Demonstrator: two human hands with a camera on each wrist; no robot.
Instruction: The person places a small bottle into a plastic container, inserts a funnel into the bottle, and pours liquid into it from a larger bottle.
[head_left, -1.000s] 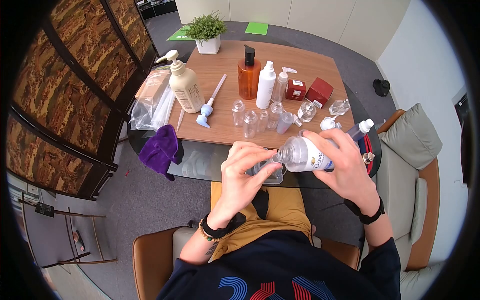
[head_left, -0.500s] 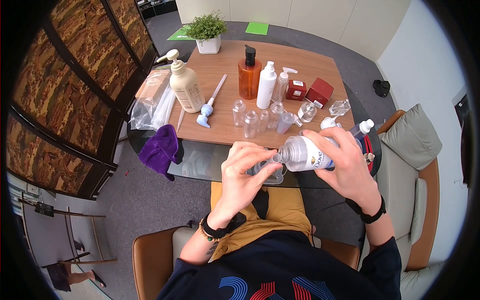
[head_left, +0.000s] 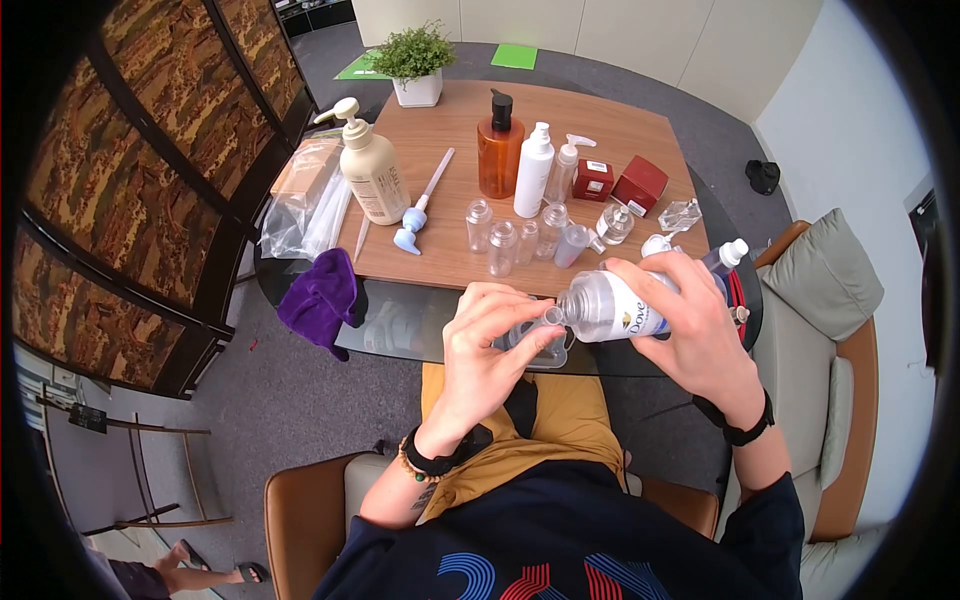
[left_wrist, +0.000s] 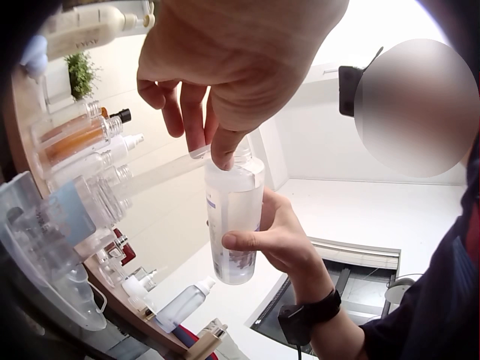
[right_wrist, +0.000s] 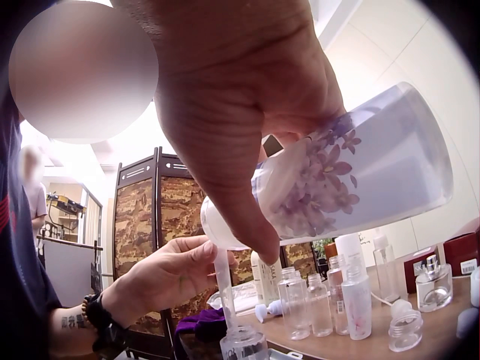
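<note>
A: Step check?

B: Decanting, by the look of it. Right hand [head_left: 700,340] wrapped around the Dove bottle [head_left: 612,308], tipped near horizontal, mouth aimed left. Left hand [head_left: 485,355] pinching a small clear tube [right_wrist: 223,289] at that mouth, fingers [left_wrist: 225,154] curled on it.

A: Where exactly?

B: Held in the air over the glass edge in front of the wooden tabletop [head_left: 640,135], above the lap. Not resting on anything.

A: Receiver?

B: Small clear bottle [right_wrist: 244,343] directly under the tube in the right wrist view. Tube end looks seated in its neck; contact hard to confirm.

A: Flow?

B: Cannot tell. No visible stream. Dove bottle partly filled, liquid pooled at the low side.

A: Next?

B: Judgement only: more tilt on the right side, tube kept square in the neck, slow pour. Risk: tube slipping off the mouth, spill onto lap.

A: Clutter?

B: Row of empty small bottles [head_left: 500,245], amber pump bottle [head_left: 497,150], cream pump bottle [head_left: 372,175], red boxes [head_left: 638,183], purple cloth [head_left: 320,300]. All well apart from the hands.
</note>
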